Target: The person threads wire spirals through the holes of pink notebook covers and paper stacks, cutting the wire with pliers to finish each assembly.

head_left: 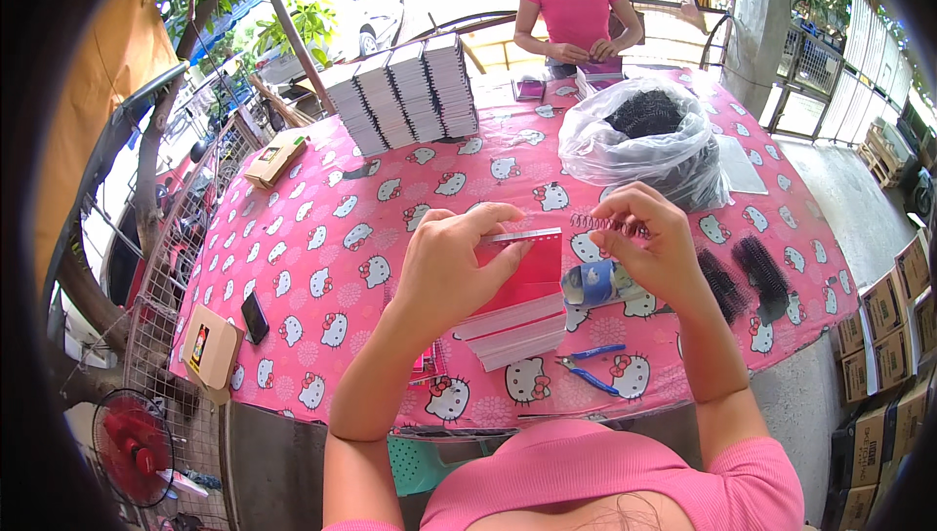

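Observation:
My left hand point(449, 263) pinches a thin booklet point(525, 235) between thumb and fingers, its white edge lined with punched holes. To the right, my right hand point(649, 238) is closed on a dark spiral binding coil point(586, 223), whose free end points toward the booklet's edge; I cannot tell whether they touch. Below the hands lies a fanned pile of unbound booklets point(517, 332) with a red cover on top. Blue-handled cutting pliers point(591, 369) rest near the table's front edge. A blue-and-white rolled item point(591, 283) sits between the pile and my right wrist.
A clear plastic bag point(625, 152) of black coils stands beyond my right hand, with loose bundles of coils point(756, 275) nearer. Stacks of spiral notebooks point(402, 92) stand far left. Cardboard boxes point(211, 347) and a phone point(255, 317) lie left. Across the table stands another person point(574, 14).

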A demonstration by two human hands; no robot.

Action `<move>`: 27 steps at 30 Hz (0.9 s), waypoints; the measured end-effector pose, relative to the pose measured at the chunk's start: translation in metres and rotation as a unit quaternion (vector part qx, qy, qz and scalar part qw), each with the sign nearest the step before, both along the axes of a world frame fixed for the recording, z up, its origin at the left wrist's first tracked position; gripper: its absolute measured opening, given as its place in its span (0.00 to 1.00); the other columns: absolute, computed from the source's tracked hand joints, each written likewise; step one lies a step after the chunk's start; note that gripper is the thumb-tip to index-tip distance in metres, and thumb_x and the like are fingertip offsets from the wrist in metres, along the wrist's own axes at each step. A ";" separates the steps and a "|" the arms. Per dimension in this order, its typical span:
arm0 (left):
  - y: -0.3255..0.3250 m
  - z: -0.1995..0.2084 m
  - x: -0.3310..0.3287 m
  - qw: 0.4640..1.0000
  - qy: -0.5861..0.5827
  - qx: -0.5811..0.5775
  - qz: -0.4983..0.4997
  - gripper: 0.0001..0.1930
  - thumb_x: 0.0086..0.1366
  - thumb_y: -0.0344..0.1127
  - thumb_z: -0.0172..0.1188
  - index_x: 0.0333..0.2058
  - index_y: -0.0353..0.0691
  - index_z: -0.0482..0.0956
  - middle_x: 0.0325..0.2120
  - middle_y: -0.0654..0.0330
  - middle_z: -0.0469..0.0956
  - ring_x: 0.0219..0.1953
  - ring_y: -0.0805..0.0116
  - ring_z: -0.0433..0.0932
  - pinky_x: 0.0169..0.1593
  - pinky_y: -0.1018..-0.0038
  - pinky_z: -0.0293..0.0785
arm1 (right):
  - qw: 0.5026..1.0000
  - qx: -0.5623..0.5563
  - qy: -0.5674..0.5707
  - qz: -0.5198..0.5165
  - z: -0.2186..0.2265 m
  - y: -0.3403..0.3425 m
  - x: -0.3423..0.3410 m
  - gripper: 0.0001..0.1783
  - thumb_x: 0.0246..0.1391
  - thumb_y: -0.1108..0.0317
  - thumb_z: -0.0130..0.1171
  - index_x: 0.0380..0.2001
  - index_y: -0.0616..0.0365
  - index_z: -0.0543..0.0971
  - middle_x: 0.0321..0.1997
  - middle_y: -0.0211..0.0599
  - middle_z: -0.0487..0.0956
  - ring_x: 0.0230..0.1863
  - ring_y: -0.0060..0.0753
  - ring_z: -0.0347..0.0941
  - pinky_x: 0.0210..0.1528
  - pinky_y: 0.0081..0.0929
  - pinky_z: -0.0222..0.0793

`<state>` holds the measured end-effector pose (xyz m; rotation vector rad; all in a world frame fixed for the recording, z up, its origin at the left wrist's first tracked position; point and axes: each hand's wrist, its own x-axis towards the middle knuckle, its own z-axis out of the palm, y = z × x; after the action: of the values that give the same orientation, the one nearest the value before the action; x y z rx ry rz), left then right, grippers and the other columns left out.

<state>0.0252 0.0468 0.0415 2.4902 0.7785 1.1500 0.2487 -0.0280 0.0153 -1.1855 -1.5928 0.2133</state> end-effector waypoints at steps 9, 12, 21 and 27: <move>-0.001 0.001 -0.005 0.997 0.063 0.049 0.015 0.09 0.55 0.42 0.66 0.32 0.46 0.85 0.24 0.65 0.82 0.25 0.70 0.76 0.50 0.69 0.60 | 0.935 -0.274 0.060 0.216 0.030 0.014 0.011 0.12 0.53 0.74 0.59 0.42 0.58 0.82 0.29 0.36 0.81 0.29 0.18 0.74 0.31 0.22 0.70; -0.014 -0.002 0.000 0.990 0.061 0.107 0.073 0.09 0.54 0.41 0.68 0.32 0.47 0.86 0.26 0.68 0.82 0.32 0.73 0.76 0.53 0.67 0.56 | 0.940 -0.261 0.034 0.217 0.035 0.016 0.014 0.11 0.51 0.73 0.61 0.40 0.57 0.82 0.30 0.37 0.80 0.29 0.22 0.74 0.32 0.25 0.70; -0.033 -0.023 0.010 0.981 -0.043 0.096 0.162 0.11 0.51 0.38 0.70 0.35 0.47 0.87 0.28 0.67 0.78 0.37 0.68 0.73 0.47 0.66 0.64 | 0.974 -0.126 -0.107 0.152 0.037 0.015 0.000 0.12 0.43 0.75 0.68 0.35 0.57 0.83 0.29 0.31 0.72 0.31 0.25 0.69 0.34 0.25 0.66; -0.030 -0.027 0.010 0.980 -0.065 0.081 0.170 0.12 0.50 0.35 0.71 0.35 0.45 0.87 0.27 0.65 0.79 0.34 0.68 0.72 0.39 0.72 0.69 | 0.981 0.010 -0.146 0.127 0.032 0.020 -0.004 0.11 0.43 0.76 0.67 0.34 0.58 0.83 0.27 0.31 0.72 0.31 0.23 0.69 0.33 0.23 0.66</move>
<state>0.0356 0.0170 0.0148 2.4385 1.1448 1.5314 0.2443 -0.0082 0.0470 -1.0297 -2.0029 0.1939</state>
